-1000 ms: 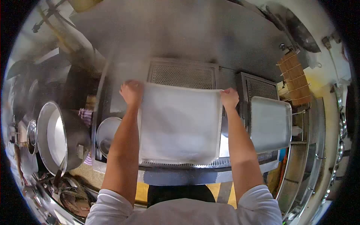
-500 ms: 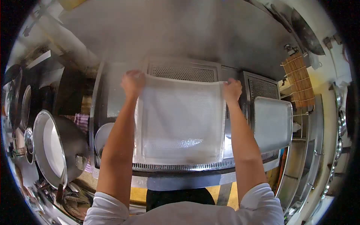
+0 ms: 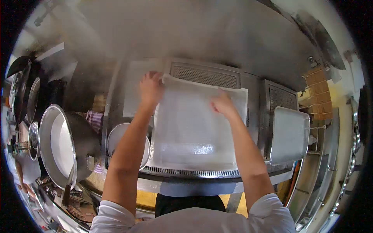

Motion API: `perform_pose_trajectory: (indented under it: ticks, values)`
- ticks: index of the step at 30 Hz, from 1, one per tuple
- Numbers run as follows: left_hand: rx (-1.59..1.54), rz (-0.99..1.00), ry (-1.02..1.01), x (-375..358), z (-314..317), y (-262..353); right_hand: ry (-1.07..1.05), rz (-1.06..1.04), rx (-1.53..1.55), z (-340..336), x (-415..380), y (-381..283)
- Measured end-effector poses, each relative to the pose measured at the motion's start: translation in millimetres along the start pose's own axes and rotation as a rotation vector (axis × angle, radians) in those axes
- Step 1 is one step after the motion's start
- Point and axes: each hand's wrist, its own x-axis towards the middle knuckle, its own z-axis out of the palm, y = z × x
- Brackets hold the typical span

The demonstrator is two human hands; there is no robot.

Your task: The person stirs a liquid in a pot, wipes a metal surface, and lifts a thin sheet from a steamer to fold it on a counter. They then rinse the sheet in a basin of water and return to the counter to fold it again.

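A thin, pale, wet-looking cloth [image 3: 194, 128] lies spread over a perforated metal panel on the counter, with a bright glint near its front edge. At its far left corner, my left hand [image 3: 151, 88] has its fingers curled on the edge. My right hand [image 3: 222, 104] is over the cloth's far right part, index finger stretched toward the far edge and the other fingers bent, holding nothing visible. The far right corner lies loose beyond it. Past the far edge, part of the perforated panel [image 3: 206, 75] shows. Steam blurs the far side.
A metal tray [image 3: 290, 136] rests on the right, before another perforated panel [image 3: 283, 97]. Left of the cloth is a round metal dish [image 3: 116, 136], partly behind my forearm. A large pot [image 3: 87, 143] stands further left. A bamboo mat [image 3: 319, 93] hangs at the right.
My right hand has let go of the cloth's far right corner and moved left over the cloth. My left hand stays at the left corner. The whole view has shifted slightly.
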Motion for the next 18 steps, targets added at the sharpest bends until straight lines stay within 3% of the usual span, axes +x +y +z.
perform_pose_trajectory:
  ticks: [4,7,10,16,18]
  values:
    - [0.159,0.137,-0.039,-3.4,2.6,-4.0,-0.42,-0.002,0.393,72.1,-13.7,-50.4]
    - [0.236,0.187,-0.075,-2.9,3.8,-12.2,-0.532,-0.037,0.619,118.8,2.2,-67.4]
    - [0.215,0.197,-0.131,-1.3,-1.7,-14.8,-0.651,-0.046,0.643,144.8,26.3,-77.2]
    - [0.298,0.245,-0.12,-0.7,-8.4,-11.7,-0.49,0.118,0.45,157.7,-5.0,-66.1]
    - [0.324,0.259,-0.111,-0.6,3.1,-19.1,-0.523,0.01,0.267,167.5,-48.5,-29.9]
